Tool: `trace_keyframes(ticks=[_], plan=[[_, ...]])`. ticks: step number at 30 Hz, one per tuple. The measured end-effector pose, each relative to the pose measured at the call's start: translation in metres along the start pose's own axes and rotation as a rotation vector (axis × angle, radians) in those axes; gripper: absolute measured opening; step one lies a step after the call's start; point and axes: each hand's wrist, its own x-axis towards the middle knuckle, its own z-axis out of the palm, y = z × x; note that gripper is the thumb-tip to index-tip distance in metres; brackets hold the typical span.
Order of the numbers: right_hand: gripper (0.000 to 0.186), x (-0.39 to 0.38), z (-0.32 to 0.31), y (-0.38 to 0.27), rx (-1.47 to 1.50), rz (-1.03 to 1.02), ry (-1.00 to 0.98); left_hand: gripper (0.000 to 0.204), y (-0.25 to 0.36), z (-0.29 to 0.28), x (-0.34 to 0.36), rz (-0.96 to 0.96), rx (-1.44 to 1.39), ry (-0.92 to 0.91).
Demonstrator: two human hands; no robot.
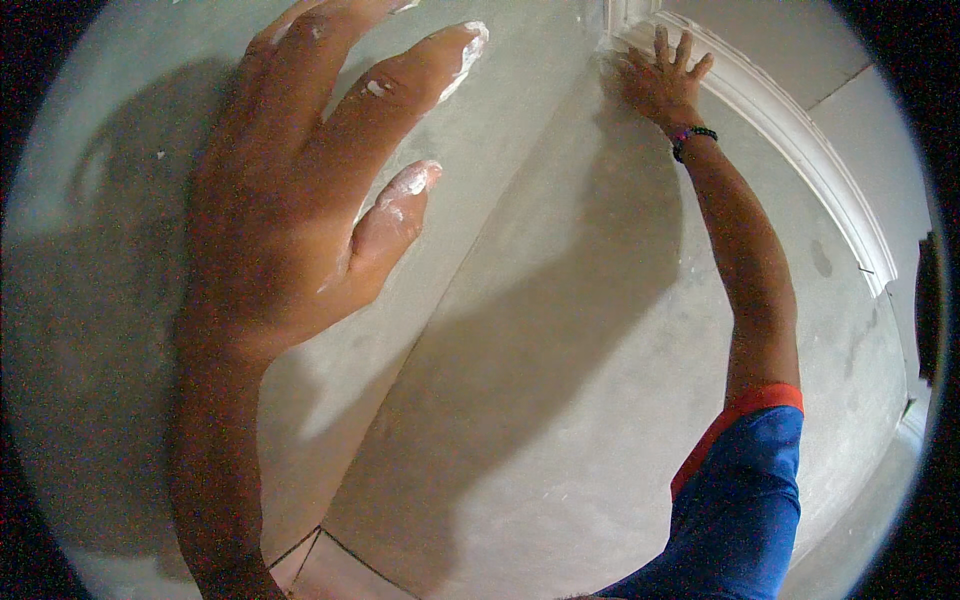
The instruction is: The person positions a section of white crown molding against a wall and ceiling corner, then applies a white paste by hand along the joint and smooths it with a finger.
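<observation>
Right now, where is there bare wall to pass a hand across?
The widest free patch is the wall between your left hand and right arm, partly shadowed. A smaller patch lies right of that arm, below the cornice. It's crowded where your right hand spreads by the cornice's upper end.

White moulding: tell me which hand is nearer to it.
Right. The right hand is up at the moulding, its fingers overlapping it in view; contact is unclear. The left hand is well to the moulding's left, clearly apart from it.

Dark-edged pale tiles (345, 578) show at the bottom, a dark object (927, 310) at far right.
</observation>
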Motion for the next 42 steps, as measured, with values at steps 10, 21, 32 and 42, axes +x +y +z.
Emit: trace_keyframes(ticks=[10,21,32,42], plan=[[0.047,-0.013,-0.007,0.014,0.033,0.057,-0.055,0.065,-0.004,0.004,-0.003,-0.009,-0.035,0.021],[0.059,0.018,0.045,-0.042,0.105,0.182,0.118,0.063,-0.038,0.038,-0.007,0.161,0.072,0.137],[0.052,0.011,0.031,-0.043,0.196,0.095,0.138,0.063,-0.035,0.033,-0.006,0.153,0.06,0.108],[0.047,-0.008,0.022,0.007,0.081,0.115,0.015,0.066,-0.015,0.024,0.0,0.016,-0.069,0.007]])
